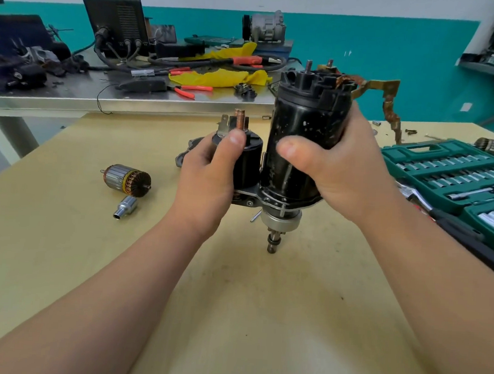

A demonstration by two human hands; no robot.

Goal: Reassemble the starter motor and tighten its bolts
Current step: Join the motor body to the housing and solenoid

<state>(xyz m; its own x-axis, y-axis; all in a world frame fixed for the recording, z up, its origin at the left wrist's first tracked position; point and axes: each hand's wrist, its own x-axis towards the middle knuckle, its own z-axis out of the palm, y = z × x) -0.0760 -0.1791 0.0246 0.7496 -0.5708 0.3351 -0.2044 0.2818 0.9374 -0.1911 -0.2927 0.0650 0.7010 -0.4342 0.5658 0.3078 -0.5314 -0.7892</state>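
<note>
Spanning the foreground, a tan table (61, 276) carries the work, with a steel table (72, 95) strewn with tools behind it against a teal wall. Held upright over the middle of the tan table is the starter motor (304, 126), its black housing gripped by the person's right hand (347, 175), fingers wrapped round the far side and thumb pressed on the near face. The left hand (209, 173) grips the smaller black solenoid (248, 163) fixed beside the housing, thumb up near its copper stud. A braided copper strap (389, 106) sticks out from the motor's top toward the right. The shaft (273, 240) points straight down at the table; whether its tip touches the surface cannot be told. An open green socket set (449, 170) lies at the right edge, near the right forearm. Left of the hands, an armature (127, 178) lies on its side, and just in front of it a small metal sleeve (125, 207).
</note>
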